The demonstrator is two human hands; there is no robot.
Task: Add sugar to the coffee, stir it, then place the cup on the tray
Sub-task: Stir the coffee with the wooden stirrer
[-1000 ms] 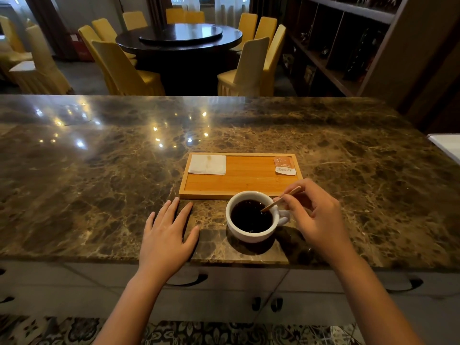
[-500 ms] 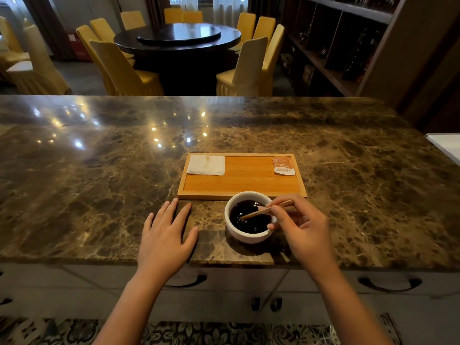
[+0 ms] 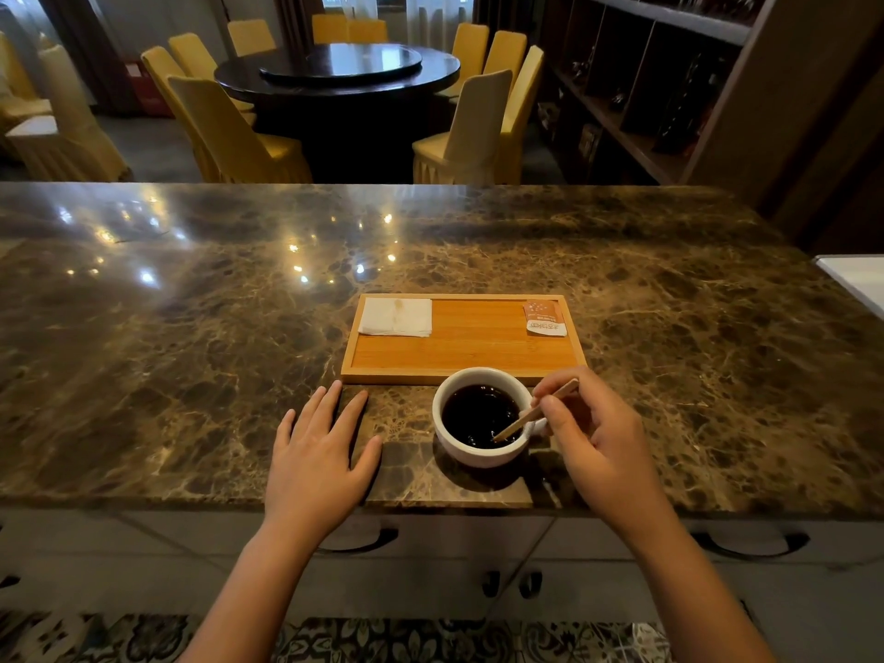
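Where chairs (image 3: 229, 131) stand, marble counter (image 3: 191, 351)

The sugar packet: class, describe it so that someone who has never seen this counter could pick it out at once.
Start at the wooden tray on the marble counter, just beyond the white cup of coffee. In the tray's far right corner lies the sugar packet, flat. It is small and orange with a white printed strip, unlike the plain white folded napkin in the far left corner.

Dim, warm rm; ceiling-light glare spots on counter (image 3: 191, 327) far-left; sharp centre, wide-angle bowing at edges.
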